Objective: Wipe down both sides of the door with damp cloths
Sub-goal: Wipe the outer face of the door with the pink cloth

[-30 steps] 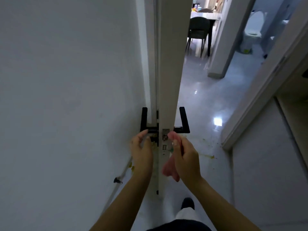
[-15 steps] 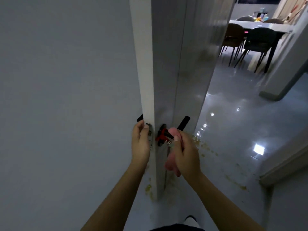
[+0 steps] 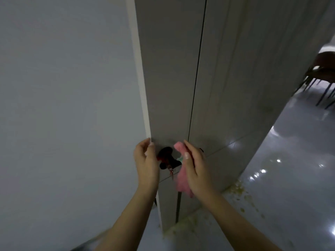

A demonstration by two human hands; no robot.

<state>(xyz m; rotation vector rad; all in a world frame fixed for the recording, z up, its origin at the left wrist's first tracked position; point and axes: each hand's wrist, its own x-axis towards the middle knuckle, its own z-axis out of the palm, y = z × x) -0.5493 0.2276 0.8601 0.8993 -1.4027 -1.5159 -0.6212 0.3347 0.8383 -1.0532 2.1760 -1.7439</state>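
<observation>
Left of centre, left hand (image 3: 146,163) curls its fingers over the door's (image 3: 170,84) pale edge, gripping it; handle on that side hidden. Black handle (image 3: 167,157) between the hands is blurred, shape hard to read, something red hanging off it. Right hand (image 3: 196,169) pinches a pink cloth (image 3: 182,182) against the grey door face, cloth dangling below the palm. Yellowish crumbs (image 3: 237,190) on the glossy floor (image 3: 290,178) by the door's foot. Chair (image 3: 324,77) cut off at far right.
</observation>
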